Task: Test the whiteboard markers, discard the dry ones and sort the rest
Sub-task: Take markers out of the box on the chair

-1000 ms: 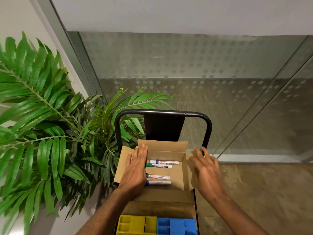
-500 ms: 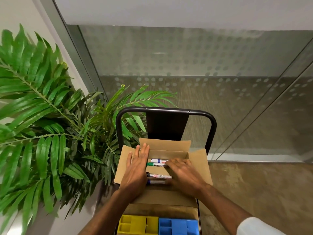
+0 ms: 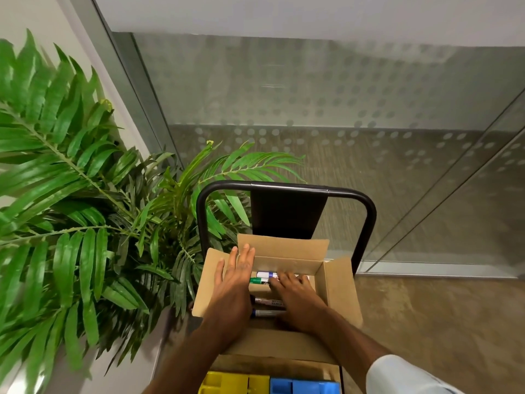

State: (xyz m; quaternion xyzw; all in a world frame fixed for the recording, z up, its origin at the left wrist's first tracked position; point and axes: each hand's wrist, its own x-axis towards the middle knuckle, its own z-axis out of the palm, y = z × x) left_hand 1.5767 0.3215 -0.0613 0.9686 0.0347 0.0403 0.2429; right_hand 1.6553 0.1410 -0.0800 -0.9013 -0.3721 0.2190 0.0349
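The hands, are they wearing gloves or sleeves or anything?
No gloves. Both hands are bare: the left hand and the right hand. No rings or watch show. The right arm has a light, whitish sleeve pushed up; the left forearm shows none.

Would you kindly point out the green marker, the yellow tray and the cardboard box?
green marker (image 3: 258, 280), head view, on its green cap end.
yellow tray (image 3: 227, 383), head view, on its top surface.
cardboard box (image 3: 339, 282), head view, on its right flap.

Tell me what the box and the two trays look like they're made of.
Box: brown cardboard, matte, with folded flaps and raw cut edges. Yellow tray and blue tray: likely moulded plastic, judging by solid colour, a slight sheen and formed compartments.
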